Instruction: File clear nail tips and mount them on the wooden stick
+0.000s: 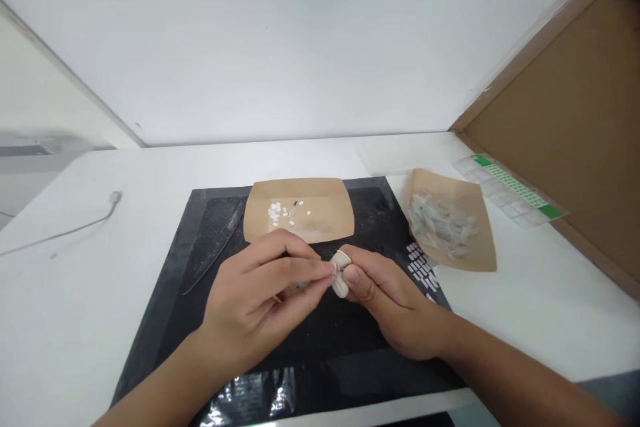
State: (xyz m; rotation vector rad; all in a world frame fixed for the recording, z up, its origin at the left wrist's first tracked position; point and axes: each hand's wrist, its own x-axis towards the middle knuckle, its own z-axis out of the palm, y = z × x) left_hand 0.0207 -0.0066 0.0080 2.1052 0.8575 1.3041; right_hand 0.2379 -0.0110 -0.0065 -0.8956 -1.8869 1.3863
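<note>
While a cable [110, 210] is lying at far left, the left hand [260, 287] is pinching a small white piece [340, 285] at its left edge, over the middle of a black mat [320, 340]. Beyond, a tray [335, 210] is holding white bits [275, 212]. Now the right hand [395, 300] is gripping the piece from the right, between thumb and fingers. Farther right, another tray [480, 207] is carrying clear slips [445, 223], and a green-striped case [517, 190] is lying beside it.

Central tray [300, 187]: matt kraft paper. Work mat [320, 353]: plastic-looking, glossy at front. Compartment box [515, 187]: clear plastic. Held piece [340, 285]: smooth, matt. Counter [75, 313]: smooth, matt.
</note>
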